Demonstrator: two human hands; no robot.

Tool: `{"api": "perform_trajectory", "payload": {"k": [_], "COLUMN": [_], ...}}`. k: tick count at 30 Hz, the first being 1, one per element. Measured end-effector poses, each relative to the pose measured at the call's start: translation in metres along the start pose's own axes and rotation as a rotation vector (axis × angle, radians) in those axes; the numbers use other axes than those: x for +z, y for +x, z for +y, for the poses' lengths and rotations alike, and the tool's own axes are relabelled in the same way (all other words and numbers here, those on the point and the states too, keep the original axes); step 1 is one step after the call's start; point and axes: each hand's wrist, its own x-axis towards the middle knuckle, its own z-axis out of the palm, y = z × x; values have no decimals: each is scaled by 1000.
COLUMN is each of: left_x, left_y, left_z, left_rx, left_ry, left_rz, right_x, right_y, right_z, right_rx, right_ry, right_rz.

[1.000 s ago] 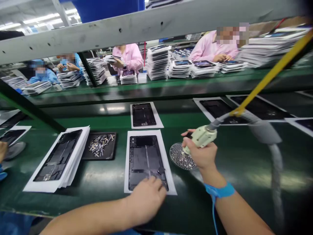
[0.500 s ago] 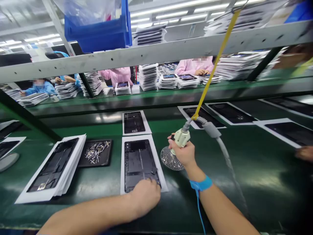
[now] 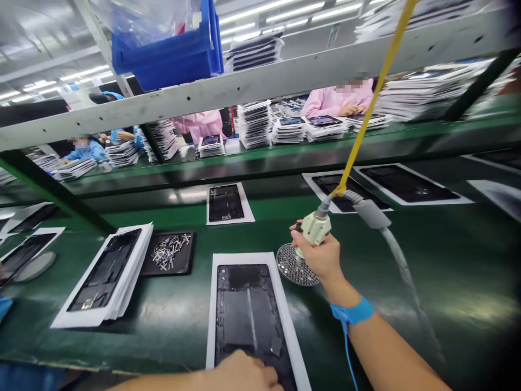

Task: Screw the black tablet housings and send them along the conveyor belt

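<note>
My right hand (image 3: 323,259) is wrapped round a pale green electric screwdriver (image 3: 316,228), which hangs from a yellow strap (image 3: 360,133) and has a grey cable. The screwdriver points down over a round, pitted metal screw dish (image 3: 291,266); my hand and the tool body hide its tip. At the bottom edge of the view, my left hand (image 3: 246,374) lies with curled fingers on the near part of a black tablet housing (image 3: 238,312). White paper (image 3: 211,320) lies under the housing. My left fingertips are partly hidden.
To the left are a stack of housings on paper (image 3: 103,271) and a black tray of small parts (image 3: 186,260). Another housing (image 3: 226,202) lies farther back, more (image 3: 407,182) at the right. A shelf beam (image 3: 285,81) crosses above, holding a blue bin (image 3: 171,60). Co-workers sit behind.
The tablet housing and its paper have slid towards me with my left hand, away from the housing behind. My right hand still holds the screwdriver over the dish. The view has shifted slightly.
</note>
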Motion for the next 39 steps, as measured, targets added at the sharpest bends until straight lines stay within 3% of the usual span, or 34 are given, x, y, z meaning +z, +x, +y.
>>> {"api": "perform_trajectory", "payload": {"k": [2,5,7,10,13,19,23,27,30,33,36,39], "left_x": [-33,-81,-102,-116,-117,-116,-130,-148,-150,-133,-104,-77], "left_y": [-27,-72,-96,-115,-114,-93,-93,-112,-122,-108,-78,-56], "left_z": [-26,-84,-127,-176,-200,-216,-221,-205,-180,-156,-147,-154], "left_rx": [-108,-583,-846,-1048,-1074,-1066,-1085,-1101,-1007,-844,-774,-735], "left_ry": [-96,-87,3,137,183,193,170,99,-196,-642,-958,-1140], "left_rz": [96,239,270,229,165,124,175,295,566,827,886,918], "right_x": [0,0,-1,0,0,-1,0,1,1,1,1,1], "right_y": [0,1,1,1,1,4,6,5,4,2,1,2], "right_z": [1,4,5,6,5,9,13,9,5,5,6,5], "right_rx": [4,1,-7,-18,-26,-90,-96,-71,-47,5,44,44], "right_ry": [-3,-3,-5,-11,-4,-48,-43,-40,-42,-22,-6,-19], "right_rz": [4,-3,-8,-16,-12,-27,-22,7,12,36,43,30]}}
